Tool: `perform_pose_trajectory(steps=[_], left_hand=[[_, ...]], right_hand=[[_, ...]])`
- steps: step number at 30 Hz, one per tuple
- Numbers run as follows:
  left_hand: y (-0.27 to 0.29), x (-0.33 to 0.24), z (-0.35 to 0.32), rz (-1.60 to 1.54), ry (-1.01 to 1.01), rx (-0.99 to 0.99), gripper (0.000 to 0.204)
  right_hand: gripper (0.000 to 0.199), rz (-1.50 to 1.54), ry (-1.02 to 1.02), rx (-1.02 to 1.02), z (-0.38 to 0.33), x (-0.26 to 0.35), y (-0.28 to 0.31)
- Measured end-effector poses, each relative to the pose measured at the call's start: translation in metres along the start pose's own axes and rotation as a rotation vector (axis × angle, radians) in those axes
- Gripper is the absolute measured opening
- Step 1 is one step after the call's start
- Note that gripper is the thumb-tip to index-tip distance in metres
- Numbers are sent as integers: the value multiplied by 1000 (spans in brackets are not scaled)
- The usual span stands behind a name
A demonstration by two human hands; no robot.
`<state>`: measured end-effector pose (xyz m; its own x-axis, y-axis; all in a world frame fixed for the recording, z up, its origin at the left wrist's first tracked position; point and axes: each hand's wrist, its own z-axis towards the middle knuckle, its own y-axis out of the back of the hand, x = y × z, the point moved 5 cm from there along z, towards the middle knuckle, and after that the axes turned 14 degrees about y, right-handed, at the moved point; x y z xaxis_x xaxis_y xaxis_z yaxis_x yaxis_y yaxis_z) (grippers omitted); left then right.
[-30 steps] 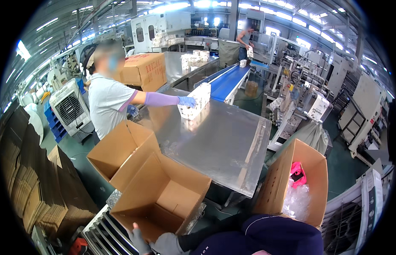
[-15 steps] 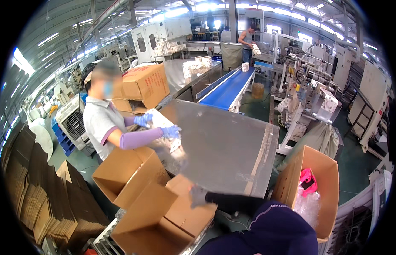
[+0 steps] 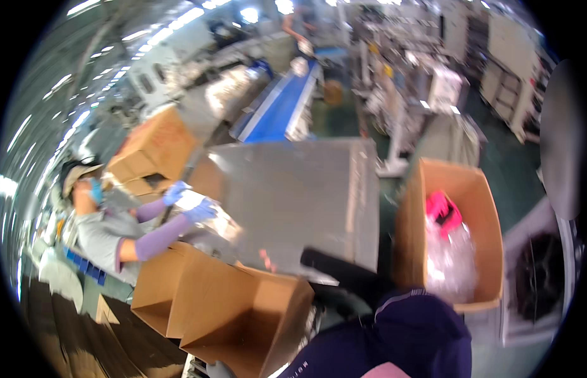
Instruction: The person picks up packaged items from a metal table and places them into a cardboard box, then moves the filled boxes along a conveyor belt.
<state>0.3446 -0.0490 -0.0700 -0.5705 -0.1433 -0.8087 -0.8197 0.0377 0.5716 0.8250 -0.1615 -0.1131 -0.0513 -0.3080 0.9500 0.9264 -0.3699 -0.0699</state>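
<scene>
Carton (image 3: 246, 321) gapes at the bench's (image 3: 293, 195) near edge, the left hand (image 3: 219, 370) beside it, the right hand (image 3: 268, 261) blurred above that edge; neither hand's opening or hold can be told. At the bench's left edge, a co-worker (image 3: 104, 233) grips a pale pack (image 3: 223, 224).

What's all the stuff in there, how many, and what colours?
Table: one, grey, middle
Belt: one, blue, behind table
Front boxes: two, brown, lower left
Right box: one, brown, beside table
Plastic: uncounted, clear, in right box
Bundle: one, pink, in right box
Back box: one, brown, upper left
Cardboard sheets: many, brown, lower-left corner
Workers: two, one grey-shirted left, one blurred behind belt
Pack: one, white, held by left worker
Machines: several, pale, background
Right hand: one, blurry, near table
Left hand: one, grey-gloved, bottom edge
</scene>
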Motion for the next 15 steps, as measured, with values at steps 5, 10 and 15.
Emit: perform_pose_trajectory(steps=[5, 10, 15], left_hand=[[11, 5, -6, 369, 122, -143, 39], [6, 17, 4, 189, 52, 23, 37], [11, -10, -19, 201, 180, -18, 35]], right_hand=[[60, -1475, -196, -593, -111, 171, 150], [72, -1615, -961, -1035, -330, 184, 229], [54, -1391, -1089, -939, -361, 156, 190]])
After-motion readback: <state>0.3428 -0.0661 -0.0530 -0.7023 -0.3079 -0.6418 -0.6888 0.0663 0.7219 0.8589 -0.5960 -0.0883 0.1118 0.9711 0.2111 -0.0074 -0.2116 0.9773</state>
